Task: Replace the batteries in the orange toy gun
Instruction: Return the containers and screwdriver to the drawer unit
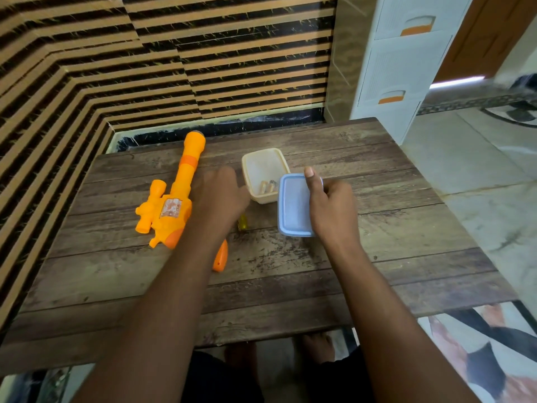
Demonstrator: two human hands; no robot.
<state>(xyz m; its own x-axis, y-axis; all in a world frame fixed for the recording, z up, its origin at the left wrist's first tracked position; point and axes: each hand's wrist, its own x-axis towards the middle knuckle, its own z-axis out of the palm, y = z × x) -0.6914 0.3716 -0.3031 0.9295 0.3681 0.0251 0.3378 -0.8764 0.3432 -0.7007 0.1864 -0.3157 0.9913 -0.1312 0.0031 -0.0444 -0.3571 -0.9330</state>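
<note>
Right hand (pixel 329 206) grips the blue lid (pixel 293 205) beside the open tub (pixel 247 165), left hand (pixel 219 196) stretches loose fingers (pixel 231 177) toward the batteries (pixel 267 187) inside, orange toy gun (pixel 174 199) lies on the bench's (pixel 392 228) left, and a clumsy nudge could tip that light tub and scatter them.

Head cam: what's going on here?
A person is at a wooden table. The right hand grips the blue lid, which is off the box. The box sits open with batteries inside. The left hand reaches toward the box and holds nothing. The toy gun lies untouched on the left, so the battery swap looks not yet started.
</note>
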